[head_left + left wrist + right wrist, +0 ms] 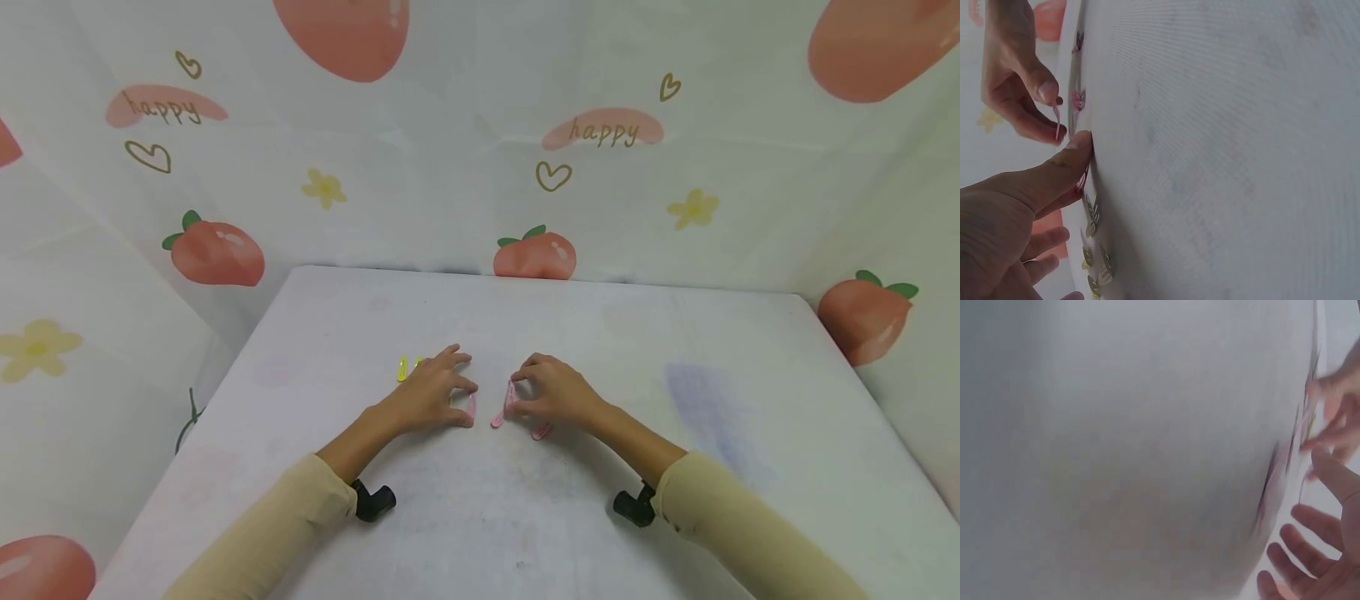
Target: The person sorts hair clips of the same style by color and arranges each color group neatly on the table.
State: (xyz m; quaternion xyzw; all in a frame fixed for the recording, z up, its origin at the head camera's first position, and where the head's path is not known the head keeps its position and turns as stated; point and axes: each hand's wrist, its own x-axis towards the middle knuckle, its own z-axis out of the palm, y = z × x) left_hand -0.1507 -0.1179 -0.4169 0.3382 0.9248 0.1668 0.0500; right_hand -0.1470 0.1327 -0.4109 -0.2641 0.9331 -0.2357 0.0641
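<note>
My left hand [431, 392] is low over the table, its thumb and index finger pinching a pink snap hair clip [472, 405] by its two ends. To its right, my right hand [558, 392] holds another pink hair clip [510, 393] between thumb and index finger, raised off the table in the left wrist view. Two more pink clips lie close to the right hand, one pink clip [497, 419] just below its fingertips and another pink clip [542, 431] under the palm side. Beyond the left hand are yellow hair clips [402, 367], partly hidden by it.
Both hands work over a white table [480, 517] with a faint bluish stain at right. A white backdrop [450, 167] printed with peaches and flowers rises behind it. Several yellowish clips [1092, 215] lie beside the left hand. A dark cord [189, 417] hangs past the left edge.
</note>
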